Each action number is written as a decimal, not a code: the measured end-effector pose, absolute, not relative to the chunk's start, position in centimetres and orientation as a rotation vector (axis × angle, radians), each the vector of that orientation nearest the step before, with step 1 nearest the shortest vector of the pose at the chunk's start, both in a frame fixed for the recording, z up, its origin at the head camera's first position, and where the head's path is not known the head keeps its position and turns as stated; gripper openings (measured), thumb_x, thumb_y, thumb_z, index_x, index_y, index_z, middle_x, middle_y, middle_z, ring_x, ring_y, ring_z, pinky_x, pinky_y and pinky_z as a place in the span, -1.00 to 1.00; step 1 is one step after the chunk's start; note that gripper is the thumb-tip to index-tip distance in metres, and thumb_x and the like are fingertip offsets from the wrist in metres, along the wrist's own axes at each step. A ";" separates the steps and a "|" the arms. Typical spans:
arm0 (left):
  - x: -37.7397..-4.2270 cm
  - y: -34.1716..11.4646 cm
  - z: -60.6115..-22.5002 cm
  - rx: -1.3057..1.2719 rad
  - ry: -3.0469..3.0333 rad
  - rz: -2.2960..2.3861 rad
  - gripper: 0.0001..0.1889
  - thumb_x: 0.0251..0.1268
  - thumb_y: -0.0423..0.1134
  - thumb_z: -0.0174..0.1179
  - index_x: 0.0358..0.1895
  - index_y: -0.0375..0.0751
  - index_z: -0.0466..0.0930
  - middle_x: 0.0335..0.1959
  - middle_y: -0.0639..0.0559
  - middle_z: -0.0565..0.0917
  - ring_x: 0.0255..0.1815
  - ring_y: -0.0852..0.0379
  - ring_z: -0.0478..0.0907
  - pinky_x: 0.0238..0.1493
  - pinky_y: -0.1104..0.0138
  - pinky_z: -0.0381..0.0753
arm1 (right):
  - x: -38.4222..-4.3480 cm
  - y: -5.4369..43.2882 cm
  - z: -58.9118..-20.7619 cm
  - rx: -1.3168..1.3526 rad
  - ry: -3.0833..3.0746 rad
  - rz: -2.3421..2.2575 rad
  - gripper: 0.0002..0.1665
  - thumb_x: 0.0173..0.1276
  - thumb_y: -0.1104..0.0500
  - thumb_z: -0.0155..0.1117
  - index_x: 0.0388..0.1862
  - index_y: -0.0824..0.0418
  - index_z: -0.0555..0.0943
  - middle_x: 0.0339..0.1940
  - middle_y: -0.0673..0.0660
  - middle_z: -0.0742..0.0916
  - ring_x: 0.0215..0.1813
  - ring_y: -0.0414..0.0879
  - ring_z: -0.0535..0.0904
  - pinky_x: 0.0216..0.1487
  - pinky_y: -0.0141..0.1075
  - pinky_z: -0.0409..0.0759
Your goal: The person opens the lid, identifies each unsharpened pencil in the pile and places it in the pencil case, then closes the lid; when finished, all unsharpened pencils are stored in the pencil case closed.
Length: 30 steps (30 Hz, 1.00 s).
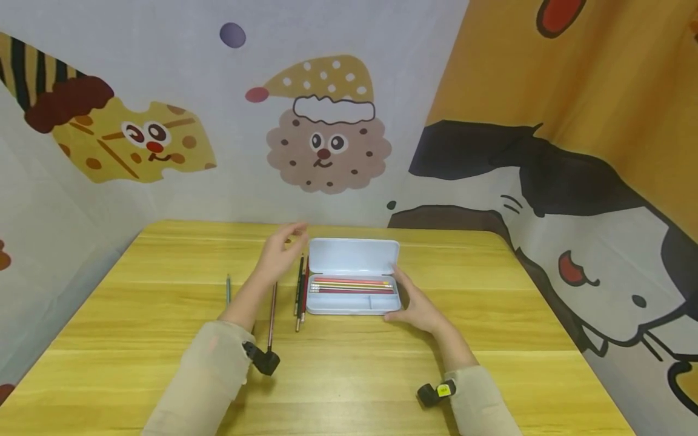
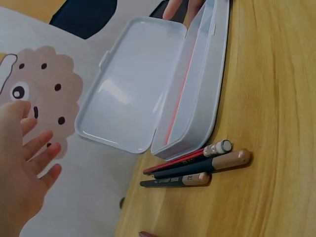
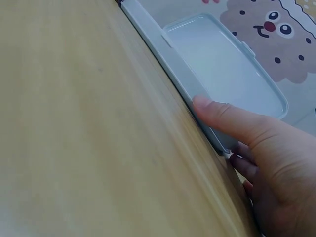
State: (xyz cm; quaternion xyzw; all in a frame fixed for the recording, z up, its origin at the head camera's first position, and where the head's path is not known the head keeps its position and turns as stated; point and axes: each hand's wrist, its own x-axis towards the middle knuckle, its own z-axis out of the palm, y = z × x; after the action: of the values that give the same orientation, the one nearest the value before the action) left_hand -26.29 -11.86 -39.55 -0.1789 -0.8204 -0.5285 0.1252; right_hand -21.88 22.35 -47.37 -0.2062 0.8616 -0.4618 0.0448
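Observation:
A white pencil case (image 1: 338, 303) lies with its lid (image 1: 353, 255) raised, and several pencils (image 1: 351, 286) rest in its rear compartment. My right hand (image 1: 417, 306) holds the case's right end, thumb (image 3: 224, 116) against the front wall and fingers curled at the end wall. My left hand (image 1: 280, 251) is in the air just left of the lid, its fingers loosely bent and holding nothing; the left wrist view shows it apart from the case. Several dark and red pencils (image 2: 185, 170) lie on the table close along the case's left end.
Farther left on the wooden table (image 1: 349, 375) lie a dark red pencil (image 1: 272, 315) and a teal pencil (image 1: 228, 287), both partly covered by the left arm or its wrist camera. A cartoon-printed cloth (image 1: 327, 212) hangs behind the table.

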 end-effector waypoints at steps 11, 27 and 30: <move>-26.3 -10.4 -40.3 -0.445 -2.602 -1.742 -0.43 0.52 0.06 -0.15 0.42 -0.20 0.23 0.37 -0.18 0.33 0.34 -0.15 0.27 0.33 0.01 0.22 | -21.8 23.3 -48.1 -0.549 2.607 -1.445 0.39 -0.03 0.14 0.58 0.58 0.02 -0.19 0.47 0.14 0.28 0.50 0.10 -0.04 0.41 0.18 -0.27; -24.2 -9.7 -40.8 -0.646 -2.635 -1.712 -0.46 0.52 0.04 -0.12 0.28 -0.34 0.41 0.27 -0.26 0.44 0.28 -0.21 0.34 0.28 -0.01 0.30 | -22.0 23.2 -48.2 -0.545 2.614 -1.458 0.44 -0.04 0.13 0.59 0.57 0.11 -0.25 0.47 0.16 0.28 0.50 0.12 -0.01 0.40 0.19 -0.32; -23.6 -9.6 -41.3 -0.709 -2.684 -1.655 -0.47 0.51 0.06 -0.12 0.26 -0.30 0.45 0.24 -0.21 0.47 0.25 -0.18 0.37 0.24 -0.01 0.35 | -22.0 23.2 -48.3 -0.550 2.622 -1.454 0.43 -0.04 0.11 0.59 0.56 0.15 -0.24 0.47 0.22 0.27 0.49 0.18 0.02 0.39 0.20 -0.30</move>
State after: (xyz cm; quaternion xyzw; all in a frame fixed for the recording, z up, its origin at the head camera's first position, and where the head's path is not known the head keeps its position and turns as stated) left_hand -23.61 -9.64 -41.32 -0.2190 -0.8296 -0.5115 -0.0454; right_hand -22.00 23.18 -48.33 -0.1803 0.8593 -0.4764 0.0465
